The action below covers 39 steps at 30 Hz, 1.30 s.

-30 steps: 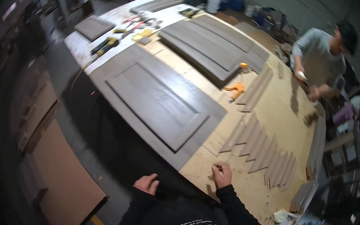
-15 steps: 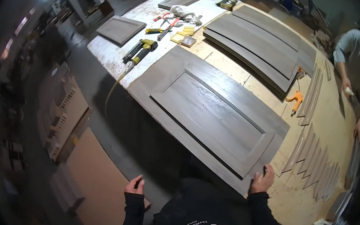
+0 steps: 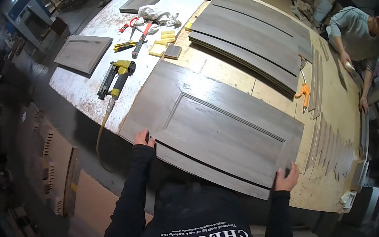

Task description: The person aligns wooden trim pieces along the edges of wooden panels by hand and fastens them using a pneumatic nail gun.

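A grey wood-grain cabinet door (image 3: pixel 226 128) with a framed raised panel lies flat along the near edge of the worktable. My left hand (image 3: pixel 143 137) is at its front edge, toward the left end, with fingers bent over the rim and the thumb close by. At the near right corner is my right hand (image 3: pixel 287 179), its thumb by the door's edge and its fingers spread beyond the side. The undersides of both hands are hidden. Behind this door rests a stack of similar grey doors (image 3: pixel 251 36).
A yellow-black nail gun (image 3: pixel 117 79) with a hose lies left. Near it are a hammer (image 3: pixel 141 40), a crumpled cloth (image 3: pixel 157 16) and a small grey panel (image 3: pixel 83 53). An orange glue gun (image 3: pixel 303 95) and thin strips (image 3: pixel 331 143) lie right. A person (image 3: pixel 355 37) stands at the far right.
My left hand has moved up from beside my body to the door's front edge. The right hand stays by the near right corner. The view has turned, with the door now more level.
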Each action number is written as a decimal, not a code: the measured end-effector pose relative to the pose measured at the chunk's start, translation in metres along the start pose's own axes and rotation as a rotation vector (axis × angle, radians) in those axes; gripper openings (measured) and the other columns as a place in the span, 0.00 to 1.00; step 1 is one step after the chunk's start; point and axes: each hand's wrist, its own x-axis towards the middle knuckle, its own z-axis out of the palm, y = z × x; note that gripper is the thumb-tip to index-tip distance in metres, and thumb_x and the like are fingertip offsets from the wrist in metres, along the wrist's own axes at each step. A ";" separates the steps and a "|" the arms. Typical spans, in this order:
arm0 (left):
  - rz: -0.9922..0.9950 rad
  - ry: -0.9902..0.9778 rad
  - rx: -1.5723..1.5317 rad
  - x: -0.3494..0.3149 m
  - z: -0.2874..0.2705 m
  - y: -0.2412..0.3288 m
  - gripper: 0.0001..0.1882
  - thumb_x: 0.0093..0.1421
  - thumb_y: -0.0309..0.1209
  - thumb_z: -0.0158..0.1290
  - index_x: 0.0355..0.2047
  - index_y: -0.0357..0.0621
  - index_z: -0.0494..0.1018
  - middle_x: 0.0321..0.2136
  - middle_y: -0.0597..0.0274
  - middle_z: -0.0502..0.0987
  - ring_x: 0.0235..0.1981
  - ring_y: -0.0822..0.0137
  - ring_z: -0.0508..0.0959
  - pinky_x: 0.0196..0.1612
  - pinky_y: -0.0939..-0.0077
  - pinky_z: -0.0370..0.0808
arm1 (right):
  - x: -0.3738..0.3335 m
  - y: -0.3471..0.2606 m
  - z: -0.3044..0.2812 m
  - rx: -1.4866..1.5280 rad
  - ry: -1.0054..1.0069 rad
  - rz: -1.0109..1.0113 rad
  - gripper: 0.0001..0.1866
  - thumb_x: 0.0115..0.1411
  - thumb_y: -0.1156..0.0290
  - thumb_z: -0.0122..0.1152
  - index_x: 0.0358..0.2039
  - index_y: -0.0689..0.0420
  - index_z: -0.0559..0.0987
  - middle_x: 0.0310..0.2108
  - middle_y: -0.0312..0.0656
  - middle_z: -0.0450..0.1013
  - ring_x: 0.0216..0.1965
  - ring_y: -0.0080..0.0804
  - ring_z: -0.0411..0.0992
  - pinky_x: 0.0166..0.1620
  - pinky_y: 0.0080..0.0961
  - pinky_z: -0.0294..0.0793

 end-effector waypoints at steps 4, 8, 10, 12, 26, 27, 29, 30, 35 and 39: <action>0.058 -0.280 -0.275 0.026 0.001 0.023 0.24 0.47 0.35 0.58 0.44 0.35 0.72 0.37 0.47 0.72 0.38 0.54 0.74 0.43 0.64 0.71 | -0.022 -0.046 0.027 -0.170 -0.098 0.016 0.29 0.43 0.62 0.63 0.47 0.58 0.72 0.48 0.51 0.66 0.50 0.49 0.63 0.52 0.40 0.64; 0.858 -0.174 -0.009 0.049 -0.006 0.000 0.18 0.55 0.31 0.54 0.43 0.31 0.71 0.34 0.41 0.74 0.34 0.54 0.77 0.38 0.64 0.75 | 0.000 -0.032 0.068 -0.378 0.006 0.587 0.30 0.47 0.54 0.59 0.48 0.56 0.73 0.51 0.50 0.64 0.54 0.49 0.60 0.55 0.42 0.60; 0.835 -0.170 -0.054 0.081 0.024 0.041 0.18 0.55 0.31 0.54 0.43 0.31 0.71 0.34 0.42 0.74 0.34 0.55 0.77 0.38 0.64 0.75 | 0.017 -0.030 0.075 -0.343 -0.055 0.829 0.30 0.48 0.50 0.58 0.49 0.55 0.73 0.53 0.49 0.63 0.56 0.49 0.58 0.56 0.43 0.59; 0.791 -0.235 -0.134 0.095 0.058 0.086 0.17 0.55 0.30 0.54 0.43 0.31 0.71 0.34 0.43 0.75 0.34 0.55 0.77 0.38 0.65 0.74 | 0.022 -0.030 0.067 -0.301 -0.057 0.943 0.31 0.50 0.46 0.56 0.50 0.54 0.73 0.54 0.49 0.62 0.57 0.50 0.56 0.58 0.44 0.57; 0.811 -0.398 -0.346 0.074 0.130 0.141 0.17 0.54 0.28 0.55 0.43 0.32 0.72 0.36 0.48 0.75 0.35 0.60 0.76 0.40 0.68 0.74 | 0.035 -0.091 0.122 -0.150 0.011 0.618 0.24 0.50 0.56 0.60 0.47 0.52 0.73 0.47 0.46 0.65 0.52 0.45 0.61 0.52 0.43 0.62; 0.801 -0.393 -0.349 0.070 0.131 0.138 0.17 0.54 0.28 0.55 0.43 0.32 0.72 0.36 0.48 0.76 0.35 0.60 0.76 0.40 0.68 0.73 | 0.038 -0.095 0.122 -0.154 0.006 0.619 0.24 0.50 0.56 0.60 0.47 0.52 0.73 0.47 0.46 0.65 0.52 0.45 0.61 0.52 0.43 0.62; 0.780 -0.381 -0.367 0.058 0.134 0.136 0.17 0.54 0.27 0.56 0.43 0.33 0.72 0.36 0.49 0.76 0.36 0.61 0.76 0.40 0.69 0.73 | 0.039 -0.097 0.118 -0.099 0.010 0.597 0.24 0.50 0.57 0.61 0.46 0.54 0.73 0.48 0.46 0.64 0.54 0.45 0.60 0.53 0.43 0.62; 0.772 -0.376 -0.384 0.049 0.136 0.135 0.17 0.54 0.27 0.56 0.43 0.33 0.72 0.36 0.49 0.76 0.36 0.61 0.76 0.41 0.69 0.73 | 0.039 -0.095 0.115 -0.084 0.012 0.591 0.24 0.50 0.57 0.61 0.46 0.54 0.73 0.49 0.46 0.64 0.54 0.44 0.59 0.54 0.43 0.61; 0.682 -0.326 -0.450 0.015 0.128 0.113 0.17 0.53 0.26 0.56 0.44 0.33 0.72 0.37 0.51 0.76 0.36 0.63 0.76 0.41 0.70 0.73 | 0.032 -0.082 0.118 -0.082 0.137 0.495 0.25 0.49 0.59 0.62 0.48 0.55 0.72 0.45 0.45 0.64 0.52 0.43 0.61 0.52 0.40 0.63; 0.509 -0.221 -0.472 0.015 0.102 0.061 0.17 0.53 0.26 0.56 0.44 0.34 0.73 0.37 0.52 0.76 0.37 0.64 0.76 0.42 0.71 0.73 | 0.045 -0.090 0.121 -0.075 -0.179 0.617 0.30 0.50 0.55 0.60 0.52 0.54 0.69 0.54 0.47 0.61 0.57 0.43 0.58 0.57 0.41 0.59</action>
